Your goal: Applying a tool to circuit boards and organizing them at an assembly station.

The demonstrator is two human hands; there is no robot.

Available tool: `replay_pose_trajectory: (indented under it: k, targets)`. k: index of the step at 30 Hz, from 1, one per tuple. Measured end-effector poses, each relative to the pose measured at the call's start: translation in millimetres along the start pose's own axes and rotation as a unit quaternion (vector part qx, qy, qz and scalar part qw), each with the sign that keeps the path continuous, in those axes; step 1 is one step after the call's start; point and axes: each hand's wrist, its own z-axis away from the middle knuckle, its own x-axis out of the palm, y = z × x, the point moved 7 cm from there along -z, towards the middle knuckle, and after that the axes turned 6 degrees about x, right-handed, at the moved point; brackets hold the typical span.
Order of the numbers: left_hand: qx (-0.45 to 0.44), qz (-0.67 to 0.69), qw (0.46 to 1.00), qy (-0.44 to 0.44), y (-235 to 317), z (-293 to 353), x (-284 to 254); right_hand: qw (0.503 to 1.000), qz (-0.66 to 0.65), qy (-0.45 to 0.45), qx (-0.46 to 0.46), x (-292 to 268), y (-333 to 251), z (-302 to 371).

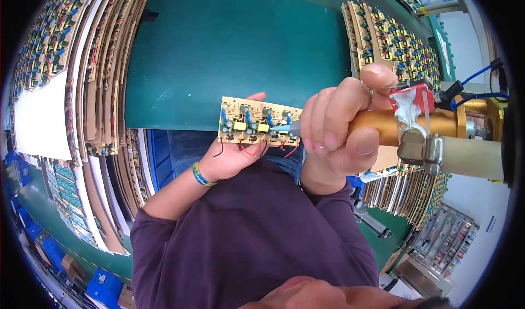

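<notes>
1. Currently, the left hand (227,162) grips the circuit board (255,122) from beneath with its fingers, at the near edge of the green desk (235,46).
2. The right hand (342,117) wraps its fingers around a gold-barrelled dispensing gun (377,127), its pale-blue nozzle (281,128) beside a yellow component (263,128).
3. Board stacks (106,74) flank both sides.

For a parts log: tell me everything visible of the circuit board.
The circuit board is a tan rectangle carrying yellow blocks, blue parts and green cylinders; red and black wires trail from its near edge. Components face up. The left hand holds it from beneath over the green table's edge; a blue nozzle overlaps it, contact unclear.
</notes>
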Motion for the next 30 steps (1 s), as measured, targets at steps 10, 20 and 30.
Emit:
replay_pose_trajectory:
  k: [10, 20, 30]
  targets:
    - [-0.011, 0.049, 0.999, -0.011, -3.4, 1.1, 3.3, 1.0, 0.015, 0.005, -0.019, 0.3, -5.3, -4.2]
    - [0.018, -0.021, 0.999, 0.025, 6.9, -22.1, -37.2, 0.995, 0.03, 0.078, -0.06, -30.5, 1.0, -24.1]
    - [-0.045, 0.0, 0.991, 0.126, 25.3, -57.1, -93.2, 0.99, 0.057, 0.054, -0.116, -89.3, 16.1, -44.0]
